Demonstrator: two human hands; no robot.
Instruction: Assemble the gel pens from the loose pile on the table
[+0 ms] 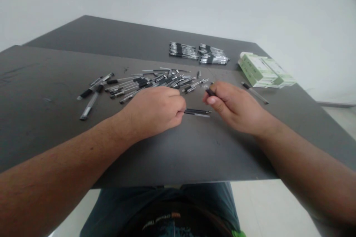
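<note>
My right hand (233,107) is closed around a pen (210,92); its black grip and clear end stick out past the thumb, and the rest is hidden in the palm. My left hand (160,109) is closed with the fingers curled and pressed together; whatever it holds, if anything, is hidden. Thin dark pen refills (198,113) lie on the table just beyond the left fingertips, and I cannot tell whether they touch. Behind the left hand spreads a loose pile of clear pens, caps and refills (167,80).
Two groups of neatly lined-up pens (183,50) lie farther back on the dark table (178,155). Green and white boxes (258,70) stand at the right, with a single pen (255,93) before them. A few pens (93,102) lie apart at the left.
</note>
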